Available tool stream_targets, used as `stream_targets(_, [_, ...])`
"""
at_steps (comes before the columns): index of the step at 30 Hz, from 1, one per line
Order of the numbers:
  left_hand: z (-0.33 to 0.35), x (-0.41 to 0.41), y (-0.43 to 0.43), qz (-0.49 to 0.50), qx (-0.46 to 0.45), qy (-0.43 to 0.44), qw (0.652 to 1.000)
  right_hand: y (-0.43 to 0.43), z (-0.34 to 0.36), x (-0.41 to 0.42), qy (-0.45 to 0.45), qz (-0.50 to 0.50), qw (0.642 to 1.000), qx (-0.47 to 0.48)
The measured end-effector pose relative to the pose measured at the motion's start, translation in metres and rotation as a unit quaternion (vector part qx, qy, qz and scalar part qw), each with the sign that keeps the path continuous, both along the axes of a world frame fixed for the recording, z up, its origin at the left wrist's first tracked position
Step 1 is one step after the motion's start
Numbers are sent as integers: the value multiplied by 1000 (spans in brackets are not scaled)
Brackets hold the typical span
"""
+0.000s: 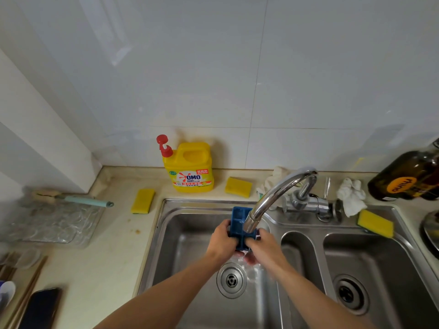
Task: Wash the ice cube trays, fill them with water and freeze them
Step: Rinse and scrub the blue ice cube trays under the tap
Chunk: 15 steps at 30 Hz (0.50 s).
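A blue ice cube tray (pixel 238 222) is held over the left sink basin (pixel 190 233), under the spout of the chrome faucet (pixel 280 193). My left hand (pixel 222 238) grips its left side. My right hand (pixel 263 245) grips its right and lower end. The tray tilts with its compartments facing up toward me. Water splashes below the hands near the drain (pixel 231 280). The faucet spout hides part of the tray's right edge.
A yellow OMO detergent jug (pixel 190 169) stands against the wall. Three yellow sponges (pixel 142 200) (pixel 238 187) (pixel 375 223) lie around the sink. White cloths (pixel 351 195), a dark bottle (pixel 408 176), a clear tray with a brush (pixel 54 222), a phone (pixel 40 307).
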<state>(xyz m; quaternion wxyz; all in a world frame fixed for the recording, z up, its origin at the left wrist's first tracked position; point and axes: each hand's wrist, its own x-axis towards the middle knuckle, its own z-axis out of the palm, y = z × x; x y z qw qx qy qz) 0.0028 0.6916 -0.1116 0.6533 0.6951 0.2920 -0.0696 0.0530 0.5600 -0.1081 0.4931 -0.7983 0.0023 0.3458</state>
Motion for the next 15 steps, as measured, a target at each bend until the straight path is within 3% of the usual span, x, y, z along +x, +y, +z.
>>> stream_targets(3, [-2,2,-2,15,-5,1,1000,-1,3,4,12,-30,999,42])
stream_targets(8, [3,0,-3,-46,2,-13,999,-6,5,12,26,-61,997,37])
stream_targets(15, [1,5,-1,-46,-106,58,992,-5,4,17,-35,-22,999,-32])
